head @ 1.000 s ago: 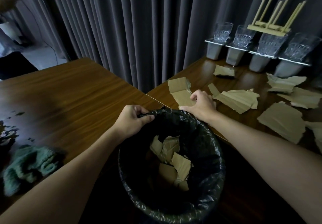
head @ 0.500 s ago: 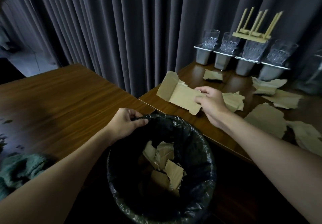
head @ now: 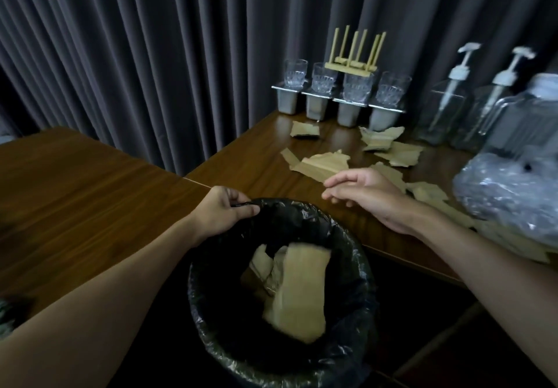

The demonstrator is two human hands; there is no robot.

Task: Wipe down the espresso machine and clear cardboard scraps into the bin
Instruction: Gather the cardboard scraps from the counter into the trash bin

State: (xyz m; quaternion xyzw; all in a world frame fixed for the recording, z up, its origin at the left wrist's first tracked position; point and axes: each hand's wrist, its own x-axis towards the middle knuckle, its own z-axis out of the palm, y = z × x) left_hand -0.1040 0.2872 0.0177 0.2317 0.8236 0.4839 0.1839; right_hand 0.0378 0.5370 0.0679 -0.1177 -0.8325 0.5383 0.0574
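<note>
Left hand, frame centre: fingers and thumb curl over and pinch the rim of the black-lined bin. Right hand, right of centre: fingers loosely extended, holding nothing, above the near edge of the wooden table. A large cardboard piece, blurred, is inside the bin at lower centre. More cardboard scraps lie on the table, just beyond the right hand.

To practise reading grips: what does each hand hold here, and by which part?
The left hand pinches the bin liner at its rim. The right hand is open and holds nothing.
</note>
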